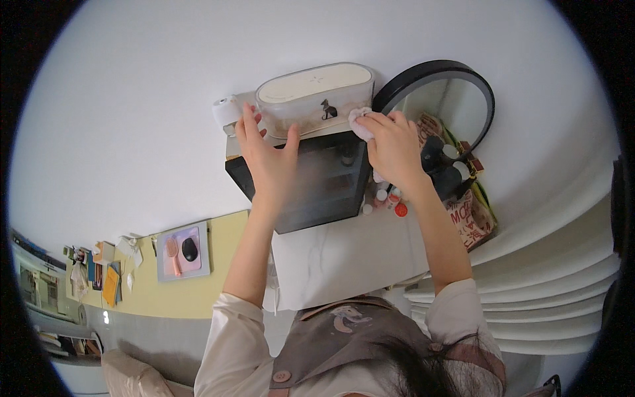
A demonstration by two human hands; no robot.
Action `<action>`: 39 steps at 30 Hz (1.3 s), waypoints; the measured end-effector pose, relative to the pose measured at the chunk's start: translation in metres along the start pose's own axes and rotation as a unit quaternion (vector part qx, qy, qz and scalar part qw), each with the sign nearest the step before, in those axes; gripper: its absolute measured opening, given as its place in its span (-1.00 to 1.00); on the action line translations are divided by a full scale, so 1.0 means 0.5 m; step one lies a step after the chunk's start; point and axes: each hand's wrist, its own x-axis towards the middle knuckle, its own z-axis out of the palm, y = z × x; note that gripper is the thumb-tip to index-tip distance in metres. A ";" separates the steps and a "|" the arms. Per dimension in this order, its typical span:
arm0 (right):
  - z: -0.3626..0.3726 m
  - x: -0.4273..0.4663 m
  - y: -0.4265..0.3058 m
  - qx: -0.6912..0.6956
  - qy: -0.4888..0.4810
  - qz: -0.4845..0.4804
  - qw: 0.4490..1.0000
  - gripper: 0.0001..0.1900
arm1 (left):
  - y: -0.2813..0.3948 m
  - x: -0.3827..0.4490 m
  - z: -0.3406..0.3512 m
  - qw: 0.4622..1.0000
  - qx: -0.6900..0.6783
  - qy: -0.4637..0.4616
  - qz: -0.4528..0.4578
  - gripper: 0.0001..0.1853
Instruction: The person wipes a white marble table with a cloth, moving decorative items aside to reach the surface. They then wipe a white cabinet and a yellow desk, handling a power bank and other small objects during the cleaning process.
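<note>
My right hand (394, 151) grips a pale pink cloth (361, 121) against the right end of a long, rounded-end box (307, 111). That box has a cream top and a black cat figure on its front, and it stands on a dark cabinet (322, 183) with a glassy front. My left hand (266, 154) is by the box's left end, fingers spread and nothing gripped; whether the fingertips touch the box I cannot tell. Just left of those fingers stands a small white device (226, 110).
A round black-framed mirror (483, 94) leans on the wall at right. Small bottles (381, 195) and a printed bag (469, 218) are below it. The cabinet rests on a white marbled tabletop (342, 258). On the yellow desk (223, 238), a laptop (202, 263) carries a hairbrush (172, 248) and mouse (189, 249).
</note>
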 end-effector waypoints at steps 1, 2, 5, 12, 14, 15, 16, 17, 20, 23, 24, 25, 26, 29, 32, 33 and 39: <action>-0.001 -0.001 0.002 0.004 -0.005 0.000 1.000 -0.62 | 0.001 0.004 0.002 1.000 0.013 0.010 -0.009 -0.09; -0.002 -0.002 0.003 0.008 -0.009 0.001 1.000 -0.62 | -0.004 0.009 0.004 0.999 0.028 -0.001 -0.015 -0.06; 0.003 -0.001 0.007 0.032 -0.005 -0.006 0.999 -0.62 | -0.027 0.030 0.003 0.997 0.075 -0.028 -0.022 0.03; -0.007 -0.005 0.014 0.052 -0.020 0.000 0.998 -0.55 | -0.033 0.060 0.020 0.992 0.124 -0.016 -0.014 0.08; -0.009 -0.003 0.012 0.048 -0.024 -0.002 0.999 -0.55 | -0.047 0.063 0.020 0.998 0.058 -0.017 -0.033 0.10; -0.009 -0.002 0.011 0.046 -0.027 -0.003 0.999 -0.55 | -0.050 0.063 0.021 0.997 0.011 -0.030 -0.068 0.12; -0.009 -0.002 0.012 0.043 -0.026 -0.008 0.999 -0.55 | -0.052 0.064 0.020 0.993 -0.036 -0.042 -0.102 0.14; -0.008 -0.001 0.012 0.041 -0.026 -0.012 0.999 -0.55 | -0.052 0.065 0.019 0.994 -0.025 -0.040 -0.101 0.14; -0.002 -0.002 0.020 0.032 0.000 -0.038 0.999 -0.62 | -0.048 0.069 0.016 0.991 -0.021 -0.078 -0.106 0.16; -0.001 0.006 0.031 0.025 0.000 -0.055 0.998 -0.69 | -0.011 0.086 -0.003 0.980 -0.052 -0.148 -0.121 0.14; -0.002 0.011 0.032 0.023 -0.007 -0.058 0.998 -0.70 | -0.001 0.081 -0.003 0.981 -0.055 -0.138 -0.126 0.13; -0.005 0.017 0.031 0.026 -0.021 -0.056 0.998 -0.72 | 0.005 0.078 -0.003 0.981 -0.059 -0.127 -0.131 0.12; -0.010 0.024 0.029 0.030 -0.036 -0.054 0.997 -0.74 | 0.000 0.079 -0.003 0.984 -0.046 -0.119 -0.123 0.12; -0.029 0.050 0.017 -0.002 -0.133 -0.038 0.990 -0.67 | -0.003 0.083 -0.016 0.992 -0.005 -0.089 -0.085 0.09; -0.022 0.074 0.024 -0.044 -0.184 -0.028 0.981 -0.64 | 0.039 0.100 -0.057 0.997 -0.017 -0.062 -0.034 0.06; -0.019 0.085 0.021 -0.049 -0.187 -0.032 0.981 -0.65 | 0.044 0.110 -0.087 0.997 -0.047 -0.056 -0.028 0.04; 0.014 0.162 0.027 -0.090 -0.233 -0.019 0.968 -0.72 | 0.094 0.143 -0.255 0.990 -0.134 -0.034 -0.028 -0.06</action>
